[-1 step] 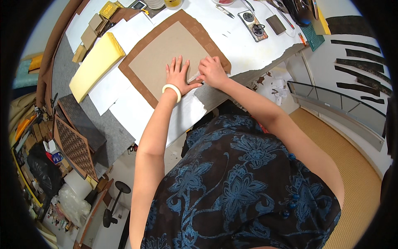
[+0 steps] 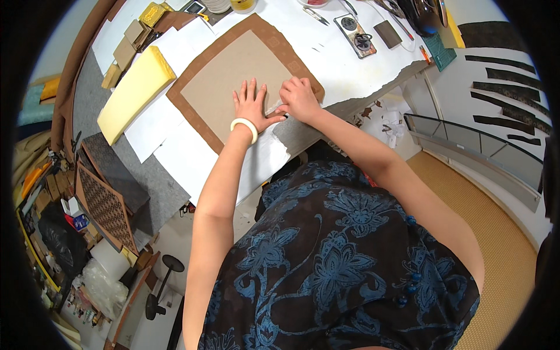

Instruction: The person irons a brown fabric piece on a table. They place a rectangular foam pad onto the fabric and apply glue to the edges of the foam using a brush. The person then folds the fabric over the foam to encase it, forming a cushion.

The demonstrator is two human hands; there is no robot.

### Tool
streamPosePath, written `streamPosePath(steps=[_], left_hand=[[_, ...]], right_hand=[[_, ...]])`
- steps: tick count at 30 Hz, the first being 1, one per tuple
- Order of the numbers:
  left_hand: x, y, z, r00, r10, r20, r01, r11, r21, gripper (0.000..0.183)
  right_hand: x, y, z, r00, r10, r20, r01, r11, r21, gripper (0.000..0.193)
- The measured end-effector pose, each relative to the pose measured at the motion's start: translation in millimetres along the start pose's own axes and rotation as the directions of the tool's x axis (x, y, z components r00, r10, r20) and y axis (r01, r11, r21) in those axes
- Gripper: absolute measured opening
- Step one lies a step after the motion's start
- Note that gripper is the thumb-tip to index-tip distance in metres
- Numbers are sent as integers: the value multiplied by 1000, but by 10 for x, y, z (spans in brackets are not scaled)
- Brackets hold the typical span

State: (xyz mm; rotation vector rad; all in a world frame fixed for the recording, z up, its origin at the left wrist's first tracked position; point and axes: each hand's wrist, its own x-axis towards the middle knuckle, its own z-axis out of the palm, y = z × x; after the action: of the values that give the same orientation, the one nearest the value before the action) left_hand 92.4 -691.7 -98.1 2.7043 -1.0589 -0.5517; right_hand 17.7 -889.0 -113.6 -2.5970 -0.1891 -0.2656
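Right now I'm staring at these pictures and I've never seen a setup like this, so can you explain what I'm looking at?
There is no machine here, just a person's two bare hands. One camera worn on the head looks down, so the person's forearms and dark floral clothing appear below. Its fisheye lens bends straight edges.

On the white work surface lies a beige panel with a brown border. A yellow padded piece is left of it, and pliers lie beyond.

The left hand is spread on the panel. The right hand is curled at its near edge; its fingers hide whatever it may hold.
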Motion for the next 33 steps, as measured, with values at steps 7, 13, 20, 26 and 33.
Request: streamPosePath(steps=[7,13,20,26,33], left_hand=[[83,254,-88,996,-88,32,86,994,70,105],[182,404,-106,985,-166,43,162,984,79,95],[173,402,-75,986,-165,28,162,982,93,86],[232,302,133,988,-153,-37,155,986,64,88],[206,401,-11,982,-188,4,188,981,53,90]], right_hand=[[-154,468,-335,975,224,-10,-219,962,165,60],[-366,466,-263,990,141,30,-144,983,115,47],[-161,530,-269,985,150,88,-163,972,170,31],[-80,482,-311,971,209,120,-223,967,123,32],[-57,763,-395,910,411,62,-401,829,391,40]])
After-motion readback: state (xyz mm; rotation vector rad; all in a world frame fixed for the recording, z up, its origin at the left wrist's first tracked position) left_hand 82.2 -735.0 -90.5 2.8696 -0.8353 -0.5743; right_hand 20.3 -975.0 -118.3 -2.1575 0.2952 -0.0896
